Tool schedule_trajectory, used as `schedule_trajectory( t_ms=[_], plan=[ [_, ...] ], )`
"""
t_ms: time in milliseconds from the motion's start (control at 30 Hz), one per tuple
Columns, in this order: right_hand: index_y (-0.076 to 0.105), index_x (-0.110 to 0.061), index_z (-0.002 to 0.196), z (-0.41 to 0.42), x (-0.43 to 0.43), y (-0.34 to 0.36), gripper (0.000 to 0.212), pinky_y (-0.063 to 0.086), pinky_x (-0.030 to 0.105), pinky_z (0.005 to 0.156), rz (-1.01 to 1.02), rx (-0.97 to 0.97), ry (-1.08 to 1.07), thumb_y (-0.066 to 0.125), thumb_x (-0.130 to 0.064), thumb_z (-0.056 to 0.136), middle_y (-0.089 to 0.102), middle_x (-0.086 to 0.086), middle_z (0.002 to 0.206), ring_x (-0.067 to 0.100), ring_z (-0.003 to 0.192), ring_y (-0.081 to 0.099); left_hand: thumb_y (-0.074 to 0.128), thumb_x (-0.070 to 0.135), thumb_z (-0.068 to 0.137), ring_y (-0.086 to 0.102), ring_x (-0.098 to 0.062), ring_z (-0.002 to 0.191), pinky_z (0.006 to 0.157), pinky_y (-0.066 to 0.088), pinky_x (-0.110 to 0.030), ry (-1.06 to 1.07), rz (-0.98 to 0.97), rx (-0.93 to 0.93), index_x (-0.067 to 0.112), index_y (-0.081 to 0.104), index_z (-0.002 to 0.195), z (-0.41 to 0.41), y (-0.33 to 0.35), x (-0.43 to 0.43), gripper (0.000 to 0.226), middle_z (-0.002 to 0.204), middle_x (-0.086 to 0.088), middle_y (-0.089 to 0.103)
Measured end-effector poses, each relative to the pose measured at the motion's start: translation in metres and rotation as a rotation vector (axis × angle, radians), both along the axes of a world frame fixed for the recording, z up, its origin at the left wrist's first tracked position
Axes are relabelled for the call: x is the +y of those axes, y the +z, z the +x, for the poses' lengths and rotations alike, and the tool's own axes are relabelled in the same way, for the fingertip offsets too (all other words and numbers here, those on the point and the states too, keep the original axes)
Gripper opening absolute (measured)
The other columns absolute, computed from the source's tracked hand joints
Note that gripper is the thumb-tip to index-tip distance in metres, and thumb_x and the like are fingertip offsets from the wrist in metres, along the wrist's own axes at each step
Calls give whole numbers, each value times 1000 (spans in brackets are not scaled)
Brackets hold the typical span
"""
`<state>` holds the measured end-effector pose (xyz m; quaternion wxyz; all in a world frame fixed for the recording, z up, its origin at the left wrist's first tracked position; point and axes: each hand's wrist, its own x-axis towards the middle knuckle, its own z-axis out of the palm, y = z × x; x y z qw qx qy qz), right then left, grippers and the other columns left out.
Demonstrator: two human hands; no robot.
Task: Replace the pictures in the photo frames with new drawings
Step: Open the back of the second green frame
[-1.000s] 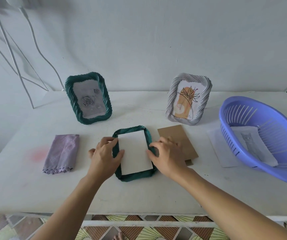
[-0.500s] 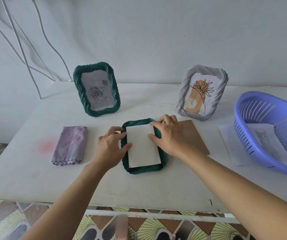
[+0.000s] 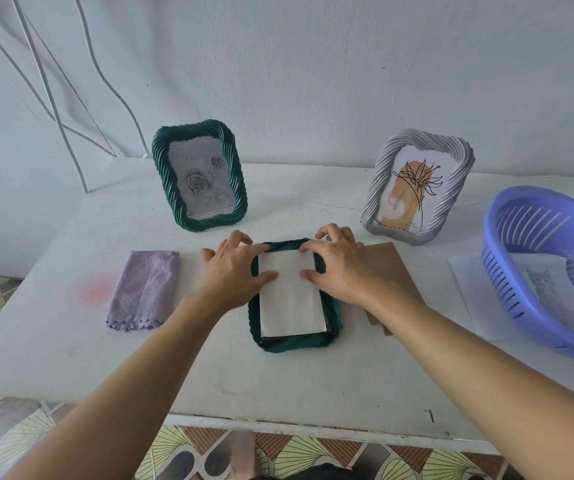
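Step in hand: seating the new sheet in the open back of the face-down frame (image 3: 296, 342), which lies mid-tabletop (image 3: 209, 368) toward the front edge. White sheet (image 3: 290, 306) lies blank side up inside the rim and looks roughly square to it.

Left hand (image 3: 233, 271): thumb pressed on the sheet, fingers bent over the frame's far-left corner. Right hand (image 3: 339, 268): same at the far-right corner.

Brown backing board (image 3: 387, 268) lies just right of the frame, partly under the right wrist.

Likely next: free the right hand, lay the board over the sheet without shifting it, then lock the tabs. Left thumb should hold the sheet meanwhile.

Grey frame (image 3: 377, 188) at the back right probably comes after this one. A cat drawing (image 3: 542, 285) waits in the basket (image 3: 507, 278) at the right edge.
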<state>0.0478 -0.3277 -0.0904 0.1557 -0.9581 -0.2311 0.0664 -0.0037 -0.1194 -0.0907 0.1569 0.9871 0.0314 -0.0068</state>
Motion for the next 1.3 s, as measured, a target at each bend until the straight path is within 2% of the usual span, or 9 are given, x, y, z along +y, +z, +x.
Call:
schedule_trajectory(
  t_ms=[133,333,533,733,867,1000,1167,1233,1300],
  plan=[
    [52,-31,137,0,0,-2,52,40,43,98,6,24,10,62,-50,90,41,-3,133,21,126,39,64,59,87,48,-14,122,86,19,-36,-16,-26,-5,40,60,132,0,1,2,49,130,7,47],
    [54,-36,131,-1,-2,-1,58,42,42,94,26,17,3,63,-66,82,43,-6,129,18,123,41,74,53,82,52,-14,113,82,17,-35,-27,-62,-67,38,65,123,1,3,3,45,126,9,50],
    [54,-34,127,-3,-1,-1,59,43,40,92,85,-2,8,72,-60,77,44,-6,130,17,122,41,83,43,75,50,-11,98,81,23,-37,-49,-140,-140,38,62,106,1,1,2,38,110,13,52],
    [61,-28,108,-8,-1,-1,27,42,47,93,310,-68,-4,74,-31,84,51,-9,117,16,113,49,72,33,88,58,-8,88,86,33,-41,-15,-270,-188,35,60,97,-5,4,2,15,94,17,67],
    [63,-28,97,-14,-2,4,9,50,46,86,483,-84,-20,66,-22,91,65,-15,93,8,92,61,62,32,96,61,1,81,94,45,-48,0,-391,-191,35,61,97,-8,10,4,4,83,13,69],
    [63,-26,92,-19,-4,13,11,55,42,76,695,71,-114,65,-15,92,68,-4,83,15,78,65,52,33,102,65,-5,87,95,48,-51,-50,-417,-117,36,56,111,-19,17,6,10,88,13,69],
    [63,-25,94,-22,-5,24,14,47,27,64,865,125,-248,67,-13,91,69,2,85,23,71,66,66,21,95,68,-7,84,86,54,-39,-66,-539,-141,28,50,123,-41,30,4,34,84,12,74],
    [62,-25,93,-23,-5,27,14,46,23,64,903,128,-282,69,-13,89,69,1,85,21,70,66,70,18,93,69,-8,84,82,54,-33,-46,-604,-163,28,51,124,-48,38,-2,38,82,9,75],
    [63,-23,91,-25,-6,31,13,45,20,63,943,117,-310,71,-13,88,70,0,83,13,67,65,71,17,91,71,-10,81,82,56,-34,-10,-693,-170,28,55,120,-52,45,-7,35,82,7,75]
  ],
)
